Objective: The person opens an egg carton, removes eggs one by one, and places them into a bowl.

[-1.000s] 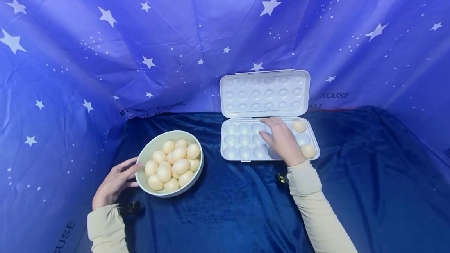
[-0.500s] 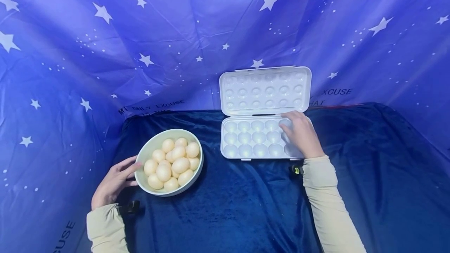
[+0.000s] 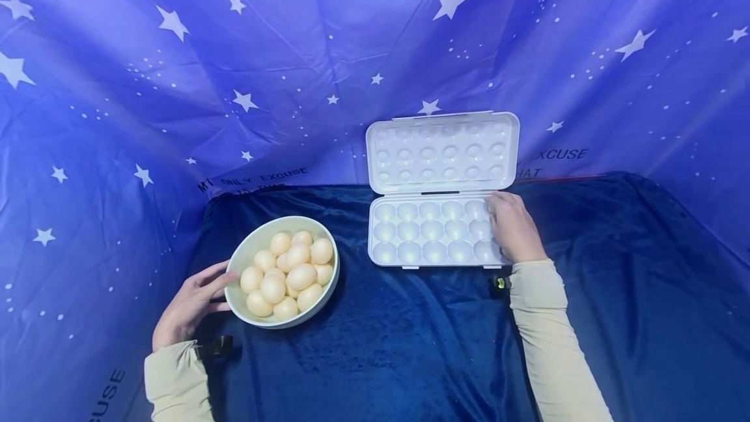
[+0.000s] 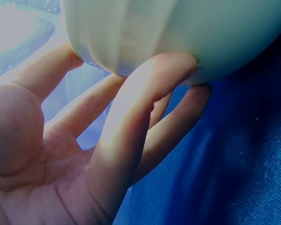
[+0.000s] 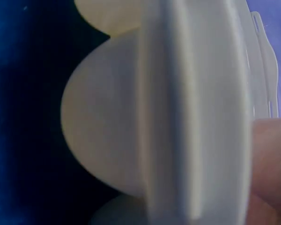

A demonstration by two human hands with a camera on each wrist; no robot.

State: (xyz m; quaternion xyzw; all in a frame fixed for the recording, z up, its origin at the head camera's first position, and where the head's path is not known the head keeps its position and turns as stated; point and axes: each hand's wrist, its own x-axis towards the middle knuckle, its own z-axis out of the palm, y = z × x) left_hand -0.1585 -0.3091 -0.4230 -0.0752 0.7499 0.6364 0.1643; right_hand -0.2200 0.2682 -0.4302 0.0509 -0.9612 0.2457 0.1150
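My left hand (image 3: 190, 301) is at the left side of a pale green bowl (image 3: 237, 253) full of eggs (image 3: 301, 275). One fingertip lies over the rim. In the left wrist view, bent fingers (image 4: 126, 108) touch the bowl's outer wall. On the right, my right hand (image 3: 515, 226) is over the right end of a white egg tray (image 3: 375, 259), fingers lowered toward the rightmost column. The hand hides that column and whatever lies between the fingers. From the right wrist camera, the tray's edge (image 5: 215, 93) and a rounded cup (image 5: 103, 112) cover most of the hand.
The tray's hinged lid (image 3: 442, 155) stands raised behind it, against a blue-purple curtain (image 3: 328, 51) with white stars. A dark blue velvet cloth (image 3: 375, 344) covers the table. The visible cups in the left columns (image 3: 432, 231) hold no eggs.
My right hand has moved right, from the tray's middle to its right end, and its fingers have come down. It now covers the two eggs seen there earlier. The left hand has stayed put.
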